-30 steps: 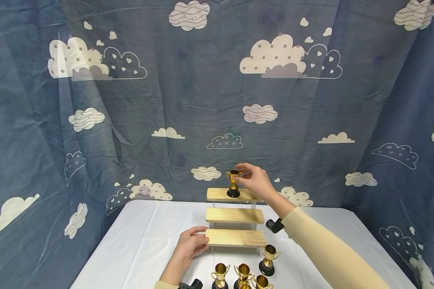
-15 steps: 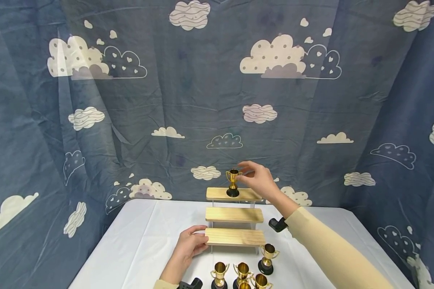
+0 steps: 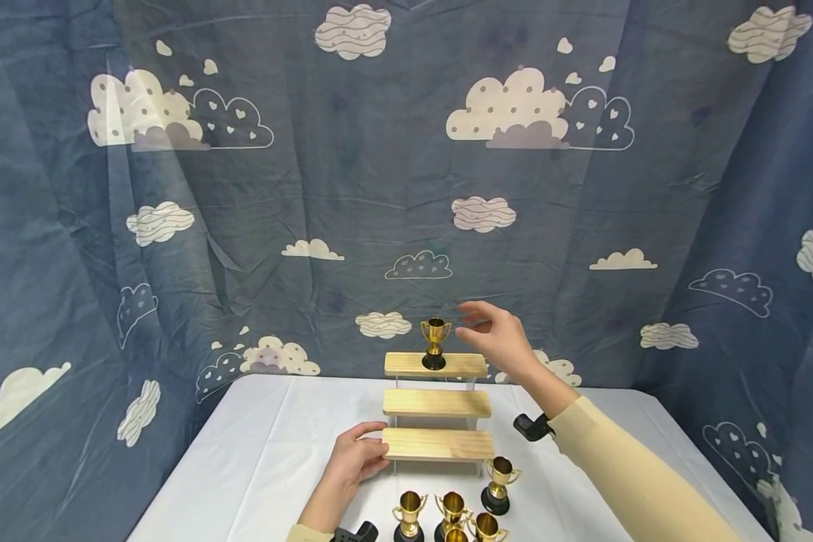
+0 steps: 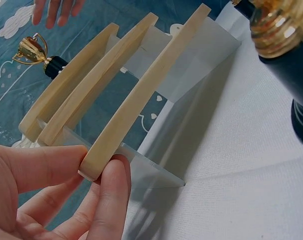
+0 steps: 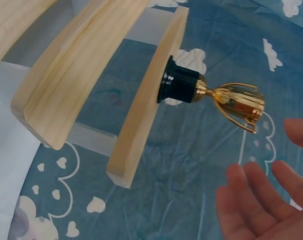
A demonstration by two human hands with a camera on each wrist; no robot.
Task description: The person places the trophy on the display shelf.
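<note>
A three-tier wooden stand [image 3: 436, 403] is set on the white worktop [image 3: 264, 452]. One gold trophy [image 3: 435, 344] stands upright on the stand's top shelf, near its middle. The right hand [image 3: 501, 340] is released, fingers loosely bent, just beside that trophy and apart from it. The left hand [image 3: 352, 464] grips the stand by the left end of its lowest shelf, between thumb and fingers. Further trophies [image 3: 409, 508] stand in front of the stand, one near its right front corner

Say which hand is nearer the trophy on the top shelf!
Right. The right hand is beside the trophy, not touching; the left hand is lower, pinching the bottom shelf.
</note>
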